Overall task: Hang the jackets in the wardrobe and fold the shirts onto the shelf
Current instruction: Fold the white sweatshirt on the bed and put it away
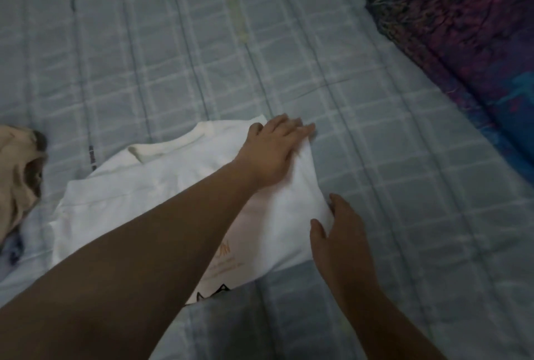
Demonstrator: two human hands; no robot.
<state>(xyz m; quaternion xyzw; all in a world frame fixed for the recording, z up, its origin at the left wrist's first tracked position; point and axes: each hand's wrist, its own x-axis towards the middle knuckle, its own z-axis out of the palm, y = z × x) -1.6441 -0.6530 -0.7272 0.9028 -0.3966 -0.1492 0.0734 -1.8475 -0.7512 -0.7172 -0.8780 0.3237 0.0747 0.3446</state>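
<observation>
We see a white T-shirt [161,186] lying on the bed, spread over a pale blue checked bedsheet [289,56], its ribbed collar [170,143] pointing away from us and to the left. Its right side looks folded inward, giving a straight edge that runs from the far corner down to the near one. A small printed design in orange and black shows near the hem, partly hidden under our forearm.

Our left hand [274,151] reaches across the shirt and lies flat on its far right corner, fingers straight and close together, pressing the cloth down onto the sheet. Our right hand [341,232] sits at the shirt's right edge, lower down, with the fingers relaxed and nearly straight; the thumb touches the white fabric and the fingertips meet the folded edge. Neither hand has anything gripped.

To the left of the shirt, at the picture's edge, lies a beige garment [17,177] with darker trim, crumpled on the sheet. At the upper right, well apart from the shirt, a pillow [468,36] in a purple and blue patterned cover rests on the bed.
</observation>
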